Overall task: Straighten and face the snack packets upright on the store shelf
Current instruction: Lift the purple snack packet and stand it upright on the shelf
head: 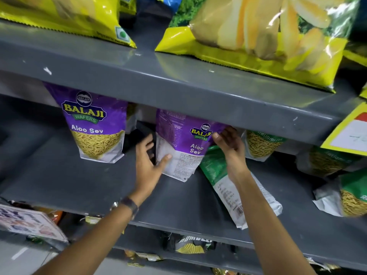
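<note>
The left hand (149, 163) gripped the purple Aloo Sev pouch (178, 139) by its lower edge. The right hand (228, 143) seemingly pinched its top corner. Its contents were hidden.

The snack bag (182, 143) is purple and white with yellow letters. The shelf (79, 175) is grey. The bags (248, 36) up top are yellow.

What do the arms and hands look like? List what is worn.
Both arms are bare, without sleeves or gloves. The left arm wears a dark-strapped watch at the wrist. The right arm, left hand and right hand wear nothing that shows.
</note>
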The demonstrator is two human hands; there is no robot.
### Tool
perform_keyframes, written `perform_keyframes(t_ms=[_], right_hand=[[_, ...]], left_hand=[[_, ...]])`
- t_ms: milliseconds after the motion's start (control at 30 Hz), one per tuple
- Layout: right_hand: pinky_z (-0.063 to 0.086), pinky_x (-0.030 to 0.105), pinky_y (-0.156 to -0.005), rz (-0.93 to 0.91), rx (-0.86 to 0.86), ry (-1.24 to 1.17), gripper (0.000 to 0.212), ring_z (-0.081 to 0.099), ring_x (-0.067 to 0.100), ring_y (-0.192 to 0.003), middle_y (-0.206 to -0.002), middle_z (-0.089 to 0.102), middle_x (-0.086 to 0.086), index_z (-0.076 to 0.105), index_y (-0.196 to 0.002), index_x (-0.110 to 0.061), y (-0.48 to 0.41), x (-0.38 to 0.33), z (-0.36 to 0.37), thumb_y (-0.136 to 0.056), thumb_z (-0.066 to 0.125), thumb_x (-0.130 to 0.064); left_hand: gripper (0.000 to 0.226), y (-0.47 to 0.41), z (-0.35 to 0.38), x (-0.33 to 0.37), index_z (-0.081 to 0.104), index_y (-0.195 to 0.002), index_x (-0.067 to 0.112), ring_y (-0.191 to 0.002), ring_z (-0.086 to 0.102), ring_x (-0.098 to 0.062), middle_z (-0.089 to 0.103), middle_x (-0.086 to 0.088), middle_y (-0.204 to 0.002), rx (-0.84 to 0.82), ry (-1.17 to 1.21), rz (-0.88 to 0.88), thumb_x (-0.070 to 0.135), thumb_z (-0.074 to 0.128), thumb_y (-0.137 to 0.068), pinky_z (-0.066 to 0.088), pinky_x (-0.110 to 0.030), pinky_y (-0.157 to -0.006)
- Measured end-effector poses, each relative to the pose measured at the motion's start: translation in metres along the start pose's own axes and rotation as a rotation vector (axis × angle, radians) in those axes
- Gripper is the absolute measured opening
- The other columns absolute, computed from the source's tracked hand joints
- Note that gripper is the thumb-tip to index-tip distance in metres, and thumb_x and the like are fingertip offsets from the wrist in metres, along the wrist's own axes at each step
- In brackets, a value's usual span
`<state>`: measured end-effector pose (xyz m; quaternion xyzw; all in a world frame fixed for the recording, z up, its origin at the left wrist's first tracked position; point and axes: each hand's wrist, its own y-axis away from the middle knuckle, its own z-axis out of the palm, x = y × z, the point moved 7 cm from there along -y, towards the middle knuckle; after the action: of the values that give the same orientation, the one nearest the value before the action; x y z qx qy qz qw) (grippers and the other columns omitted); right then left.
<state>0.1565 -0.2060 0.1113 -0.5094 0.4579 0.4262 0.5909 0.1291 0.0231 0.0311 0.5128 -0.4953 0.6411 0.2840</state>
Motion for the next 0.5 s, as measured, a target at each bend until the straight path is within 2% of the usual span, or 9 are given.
perform_keyframes(t_ms=[33, 100, 200, 267, 333, 400, 433, 500], right_hand=[[0.048, 0.01, -0.069, -0.016, -0.029, 0.009, 0.026, 0.064, -0.008, -0.073, -0.069, 0.071, -0.02, 0.057, -0.088, -0.02, -0.001, -0.006, 0.001, -0.08, 0.063, 0.004], [0.048, 0.008, -0.064, -0.036, -0.068, 0.041, 0.028, 0.065, -0.008, -0.068, -0.065, 0.071, -0.021, 0.055, -0.085, -0.018, 0.001, -0.016, 0.007, -0.079, 0.062, 0.009], [0.049, 0.01, -0.059, -0.081, -0.067, 0.065, 0.029, 0.064, -0.005, -0.061, -0.06, 0.07, -0.016, 0.054, -0.081, -0.014, 0.009, -0.021, 0.014, -0.077, 0.063, 0.013], [0.05, 0.013, -0.06, -0.11, -0.037, 0.074, 0.024, 0.064, 0.0, -0.062, -0.064, 0.069, -0.009, 0.055, -0.081, -0.012, 0.017, -0.022, 0.018, -0.076, 0.068, 0.008], [0.05, 0.014, -0.063, -0.137, -0.008, 0.105, 0.024, 0.064, -0.001, -0.065, -0.074, 0.066, -0.005, 0.055, -0.082, -0.016, 0.028, -0.023, 0.023, -0.076, 0.071, 0.001], [0.049, 0.012, -0.064, -0.156, -0.001, 0.104, 0.024, 0.063, -0.004, -0.067, -0.079, 0.065, -0.003, 0.056, -0.084, -0.019, 0.041, -0.023, 0.03, -0.077, 0.07, 0.0], [0.049, 0.012, -0.065, -0.152, -0.022, 0.091, 0.022, 0.063, -0.002, -0.07, -0.082, 0.066, -0.001, 0.058, -0.086, -0.018, 0.049, -0.023, 0.034, -0.078, 0.068, 0.0], [0.05, 0.012, -0.066, -0.137, -0.086, 0.056, 0.019, 0.064, 0.004, -0.076, -0.087, 0.068, 0.001, 0.061, -0.09, -0.018, 0.061, -0.022, 0.045, -0.082, 0.065, -0.002]], left_hand=[[0.063, 0.017, 0.005, 0.006, 0.042, -0.13, 0.016, -0.112, 0.052, -0.005, 0.045, -0.002, -0.126, 0.023, -0.035, 0.044, 0.021, 0.071, -0.074, 0.043, -0.016, -0.091], [0.056, 0.046, 0.022, 0.013, 0.042, -0.128, 0.014, -0.111, 0.052, -0.021, 0.043, 0.0, -0.119, 0.032, -0.159, 0.115, 0.025, 0.066, -0.079, 0.043, -0.031, -0.094], [0.078, 0.067, 0.05, 0.009, 0.036, -0.135, 0.008, -0.12, 0.048, -0.029, 0.045, -0.002, -0.126, 0.007, -0.251, 0.022, 0.032, 0.074, -0.071, 0.041, -0.043, -0.101], [0.1, 0.072, 0.063, 0.01, 0.028, -0.141, 0.003, -0.131, 0.039, -0.028, 0.041, -0.012, -0.142, -0.011, -0.234, -0.033, 0.059, 0.068, -0.068, 0.034, -0.043, -0.108], [0.114, 0.071, 0.07, 0.011, 0.019, -0.146, 0.004, -0.137, 0.027, -0.025, 0.03, -0.015, -0.151, -0.011, -0.24, -0.04, 0.078, 0.049, -0.064, 0.022, -0.035, -0.112], [0.114, 0.068, 0.071, 0.009, 0.014, -0.147, 0.004, -0.141, 0.019, -0.026, 0.024, -0.017, -0.154, 0.001, -0.302, 0.003, 0.081, 0.039, -0.067, 0.013, -0.028, -0.113], [0.113, 0.066, 0.071, 0.008, 0.014, -0.147, 0.004, -0.142, 0.019, -0.029, 0.024, -0.019, -0.154, 0.003, -0.309, 0.011, 0.081, 0.039, -0.069, 0.013, -0.03, -0.115], [0.111, 0.059, 0.067, 0.005, 0.016, -0.146, 0.006, -0.14, 0.029, -0.034, 0.031, -0.02, -0.151, 0.015, -0.263, -0.025, 0.078, 0.048, -0.068, 0.026, -0.044, -0.115]])
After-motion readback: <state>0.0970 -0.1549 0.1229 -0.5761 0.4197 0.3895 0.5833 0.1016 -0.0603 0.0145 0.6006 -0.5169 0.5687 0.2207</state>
